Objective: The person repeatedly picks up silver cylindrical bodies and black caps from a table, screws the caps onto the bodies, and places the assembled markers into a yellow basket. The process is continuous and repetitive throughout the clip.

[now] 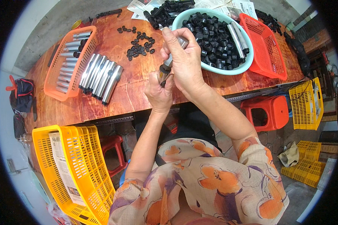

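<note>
We see a slim silver metal tube (pixel 169 61) with a black collar, held at a slant between two bare hands over the near part of the surface (pixel 127 95). The right hand (pixel 186 58) is wrapped around the tube's upper part, hiding much of it; the left hand (pixel 159 92) grips the lower end, just below the collar.

To the left, a row of smooth, shiny metal tubes (pixel 100 77) lies side by side, their near ends black. Next to it, an orange basket (pixel 88 47) of perforated plastic holds more tubes. Beyond the hands are scattered small, roundish black pieces (pixel 141 47).

Just right of the right hand, an oval aqua bowl (pixel 231 72) crowds that side, heaped with short, hollow black sleeves (pixel 214 37); two silver tubes with black ends (pixel 236 41) rest on top. A red perforated basket (pixel 261 48) stands right beside the bowl. At the far edge, a pile of black parts (pixel 169 11) lies by printed newspaper sheets.

The surface is glossy, streaked red-brown wood. Below it we find a slatted yellow crate (pixel 84 161) at left and a red plastic stool (pixel 278 112) at right.
</note>
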A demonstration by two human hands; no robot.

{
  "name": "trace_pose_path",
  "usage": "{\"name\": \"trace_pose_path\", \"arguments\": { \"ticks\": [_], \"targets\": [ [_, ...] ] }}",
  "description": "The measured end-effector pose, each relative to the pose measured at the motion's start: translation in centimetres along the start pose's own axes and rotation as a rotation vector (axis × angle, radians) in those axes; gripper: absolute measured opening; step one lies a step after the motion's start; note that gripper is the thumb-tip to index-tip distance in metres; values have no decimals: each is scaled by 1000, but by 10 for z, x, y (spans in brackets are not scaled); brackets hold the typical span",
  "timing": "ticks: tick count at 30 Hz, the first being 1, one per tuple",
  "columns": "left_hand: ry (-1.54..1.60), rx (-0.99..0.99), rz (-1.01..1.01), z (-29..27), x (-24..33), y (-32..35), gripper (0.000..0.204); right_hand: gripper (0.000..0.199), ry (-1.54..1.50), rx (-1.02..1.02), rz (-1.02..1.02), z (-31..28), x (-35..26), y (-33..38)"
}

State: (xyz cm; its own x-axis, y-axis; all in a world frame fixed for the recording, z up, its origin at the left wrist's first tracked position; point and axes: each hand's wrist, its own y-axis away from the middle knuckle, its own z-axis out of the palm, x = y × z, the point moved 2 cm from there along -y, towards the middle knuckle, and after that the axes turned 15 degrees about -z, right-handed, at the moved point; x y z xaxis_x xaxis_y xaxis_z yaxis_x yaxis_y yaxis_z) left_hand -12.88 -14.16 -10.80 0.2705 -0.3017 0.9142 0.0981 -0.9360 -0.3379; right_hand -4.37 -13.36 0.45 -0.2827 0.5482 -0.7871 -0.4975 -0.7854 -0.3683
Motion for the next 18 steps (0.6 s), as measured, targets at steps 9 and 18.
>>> {"name": "trace_pose_path", "arguments": {
  "ticks": [9,18],
  "targets": [
    [-90,36,21,1,-1,3,44,21,165,-87,-151,2,0,3],
    [71,34,-30,-4,-4,5,35,18,69,-257,-258,10,2,11]
  ]
}}
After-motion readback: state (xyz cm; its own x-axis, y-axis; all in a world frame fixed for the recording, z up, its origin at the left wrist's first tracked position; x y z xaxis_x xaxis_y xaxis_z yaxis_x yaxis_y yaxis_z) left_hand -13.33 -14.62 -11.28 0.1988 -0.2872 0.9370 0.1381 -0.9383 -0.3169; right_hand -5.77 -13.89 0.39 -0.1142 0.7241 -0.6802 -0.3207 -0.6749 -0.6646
